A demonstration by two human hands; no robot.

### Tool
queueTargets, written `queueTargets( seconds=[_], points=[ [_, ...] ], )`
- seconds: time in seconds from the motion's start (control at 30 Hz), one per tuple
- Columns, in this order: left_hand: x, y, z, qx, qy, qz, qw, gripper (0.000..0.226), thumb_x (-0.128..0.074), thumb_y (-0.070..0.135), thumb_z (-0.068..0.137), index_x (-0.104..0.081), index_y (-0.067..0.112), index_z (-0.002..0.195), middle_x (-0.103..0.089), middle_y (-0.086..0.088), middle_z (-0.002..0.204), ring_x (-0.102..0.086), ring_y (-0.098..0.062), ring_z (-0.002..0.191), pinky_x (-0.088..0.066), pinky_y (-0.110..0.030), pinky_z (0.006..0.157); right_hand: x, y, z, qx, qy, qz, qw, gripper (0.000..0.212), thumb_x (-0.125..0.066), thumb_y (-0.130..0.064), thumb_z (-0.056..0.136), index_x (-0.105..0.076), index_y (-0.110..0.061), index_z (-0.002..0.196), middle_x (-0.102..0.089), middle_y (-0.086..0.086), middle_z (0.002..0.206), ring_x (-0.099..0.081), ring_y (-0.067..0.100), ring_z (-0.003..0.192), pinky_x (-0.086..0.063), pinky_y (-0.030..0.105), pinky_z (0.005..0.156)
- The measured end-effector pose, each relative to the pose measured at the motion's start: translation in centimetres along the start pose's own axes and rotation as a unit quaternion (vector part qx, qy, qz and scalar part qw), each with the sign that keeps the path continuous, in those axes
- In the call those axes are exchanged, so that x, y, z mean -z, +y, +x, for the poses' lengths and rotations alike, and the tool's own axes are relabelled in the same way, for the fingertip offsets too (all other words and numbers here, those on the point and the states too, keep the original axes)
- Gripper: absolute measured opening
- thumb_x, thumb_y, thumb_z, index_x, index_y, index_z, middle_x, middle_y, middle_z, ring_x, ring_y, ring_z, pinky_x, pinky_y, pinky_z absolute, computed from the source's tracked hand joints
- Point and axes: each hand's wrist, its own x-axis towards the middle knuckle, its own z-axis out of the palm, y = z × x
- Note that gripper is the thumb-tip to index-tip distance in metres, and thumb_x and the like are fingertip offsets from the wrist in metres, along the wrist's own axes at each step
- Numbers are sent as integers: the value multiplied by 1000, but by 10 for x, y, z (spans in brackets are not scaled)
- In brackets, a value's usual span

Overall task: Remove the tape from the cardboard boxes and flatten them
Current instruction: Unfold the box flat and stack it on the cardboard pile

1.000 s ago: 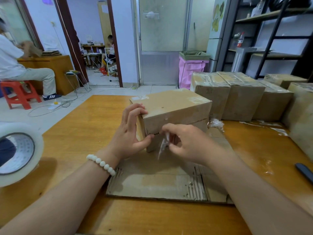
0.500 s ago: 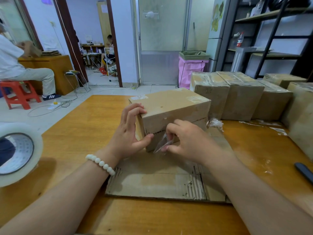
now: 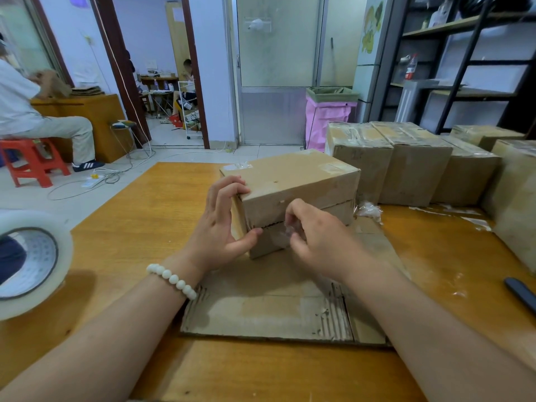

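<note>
Tape is mid-peel — left hand grips the cardboard box, right hand pinches its loose end — next probably calls for a steady pull

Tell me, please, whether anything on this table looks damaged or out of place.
The flattened cardboard under the held box has its facing torn away near its front right, baring the corrugation. Crumpled clear tape scraps lie loose on the table beside the row of sealed boxes.

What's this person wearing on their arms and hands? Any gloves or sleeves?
No gloves or sleeves in view; both forearms are bare. The left hand has a bracelet of round white beads at its wrist. The right hand wears nothing.
</note>
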Motion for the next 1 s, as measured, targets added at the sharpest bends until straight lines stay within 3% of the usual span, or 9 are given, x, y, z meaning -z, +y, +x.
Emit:
queueTargets(
  seconds=[0.17, 0.23, 0.3, 0.37, 0.53, 0.7, 1.0],
  points=[
    [0, 1, 0, -3, -3, 0, 1000, 53, -64, 33, 77, -37, 19, 120, -34, -2, 128, -36, -20, 127, -31, -29, 111, -1, 5, 2, 23, 14, -6, 1000, 13, -52, -7, 89, -62, -15, 90, -47, -6, 84, -47, 16, 74, -36, 27, 66],
    [0, 1, 0, -8, -1, 2, 1000, 53, -64, 33, 77, -37, 19, 120, -35, -2, 127, -36, -21, 126, -31, -29, 111, -1, 5, 1, 24, 4, 2, 1000, 12, -54, -22, 93, -64, -16, 95, -49, -5, 87, -49, 14, 76, -38, 27, 67],
    [0, 0, 1, -12, 0, 4, 1000, 53, -64, 33, 77, -37, 18, 121, -35, -3, 127, -37, -23, 126, -31, -31, 111, 1, 4, 1, 17, -20, 0, 1000, 28, -56, -50, 87, -59, -23, 95, -48, -7, 90, -50, 12, 81, -42, 27, 70],
    [0, 0, 1, -13, 0, 4, 1000, 53, -64, 33, 78, -38, 18, 121, -35, -3, 127, -37, -22, 127, -32, -31, 111, 2, 1, 1, 9, -41, -24, 999, 40, -61, -60, 78, -52, -26, 96, -45, -8, 94, -50, 13, 86, -44, 28, 75],
    [0, 1, 0, -11, -2, 2, 1000, 52, -64, 32, 77, -37, 18, 120, -35, -2, 127, -37, -23, 126, -32, -30, 111, -1, -4, 1, -1, -33, -46, 998, 26, -63, -36, 88, -39, -27, 93, -40, -7, 96, -47, 15, 87, -40, 29, 75],
    [0, -1, 1, -15, 2, -5, 1000, 54, -65, 31, 76, -38, 17, 121, -32, 7, 127, -37, -22, 126, -33, -32, 110, 2, -7, -1, -28, -7, -47, 998, 26, -51, -42, 94, -33, -23, 98, -42, -12, 76, -45, 14, 75, -32, 30, 65],
    [0, 0, 0, -10, -9, 4, 1000, 53, -64, 34, 77, -37, 17, 120, -35, -3, 127, -36, -24, 126, -29, -25, 112, -1, -4, 5, -82, -12, -28, 996, 9, -34, -26, 102, -29, -20, 97, -52, 1, 82, -53, 28, 77, -40, 36, 64]
  ],
)
